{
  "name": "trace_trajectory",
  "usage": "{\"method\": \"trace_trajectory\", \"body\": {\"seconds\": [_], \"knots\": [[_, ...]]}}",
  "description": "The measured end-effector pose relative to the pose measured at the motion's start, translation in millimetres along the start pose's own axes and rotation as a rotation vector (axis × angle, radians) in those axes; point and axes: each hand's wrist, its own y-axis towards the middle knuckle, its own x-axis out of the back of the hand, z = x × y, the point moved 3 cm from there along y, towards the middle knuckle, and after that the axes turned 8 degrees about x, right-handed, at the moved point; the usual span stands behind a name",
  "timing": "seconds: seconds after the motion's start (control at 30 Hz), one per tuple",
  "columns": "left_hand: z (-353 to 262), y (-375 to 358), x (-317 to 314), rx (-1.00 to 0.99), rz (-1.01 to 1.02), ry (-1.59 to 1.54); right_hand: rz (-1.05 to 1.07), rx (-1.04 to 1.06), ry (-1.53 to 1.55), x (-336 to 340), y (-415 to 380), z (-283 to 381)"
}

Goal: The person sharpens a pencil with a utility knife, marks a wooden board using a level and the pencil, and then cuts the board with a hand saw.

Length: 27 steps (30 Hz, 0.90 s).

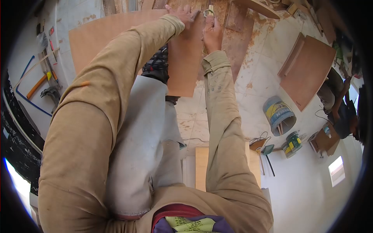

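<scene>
A large reddish-brown wooden sheet lies under my left hand, whose fingers are spread flat near the sheet's far edge. Just right of it, my right hand is wrapped round a light-coloured handle at the top of the view. Beside the handle is a small metal part, too small to make out. My shoe rests on the sheet, below my left hand. Darker boards with wood shavings lie beneath and beyond my right hand.
A blue bucket lies on the right, near small green cans. Another person is at the far right beside a brown panel. A hammer-like tool with an orange handle and a blue bar lie on the left.
</scene>
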Motion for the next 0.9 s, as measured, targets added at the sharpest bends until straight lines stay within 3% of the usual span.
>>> {"method": "trace_trajectory", "body": {"seconds": [0.1, 0.23, 0.37, 0.43, 0.5, 0.6, 0.63, 0.77, 0.83, 0.9], "knots": [[-1.8, 1.0, 4.3, 0.052, 0.053, 0.069, -0.01, -0.009, -0.104, 27.9, -77.1, 7.9], [-5.7, 22.0, -17.3, 0.111, 0.047, -0.033, -0.016, -0.281, -0.049, 71.4, -226.8, 42.9], [-8.8, 2.2, 3.7, 0.094, 0.037, 0.003, -0.054, -0.034, -0.138, 56.5, -175.7, 35.3], [-5.8, 9.6, 0.8, 0.112, 0.052, -0.081, -0.125, 0.143, -0.178, 21.9, -75.8, 18.6], [-3.8, 13.2, -1.3, 0.127, 0.08, -0.088, -0.048, -0.034, -0.175, -0.9, 9.6, -12.6], [-13.5, 5.3, 11.3, 0.114, 0.185, -0.013, -0.041, 0.065, -0.168, 0.4, -11.0, -7.1], [-17.0, -7.5, 30.4, 0.106, 0.241, 0.002, -0.061, 0.144, -0.165, 14.1, -50.4, 7.0], [-12.5, 3.5, 20.5, 0.093, 0.22, -0.024, -0.037, -0.127, -0.042, 67.9, -227.0, 39.5], [-13.7, -1.7, 33.4, 0.116, 0.247, 0.004, -0.044, -0.143, -0.014, 66.5, -234.6, 35.7], [-17.9, -9.4, 33.2, 0.109, 0.258, -0.003, 0.011, -0.088, -0.121, 52.0, -173.7, 39.8]]}}
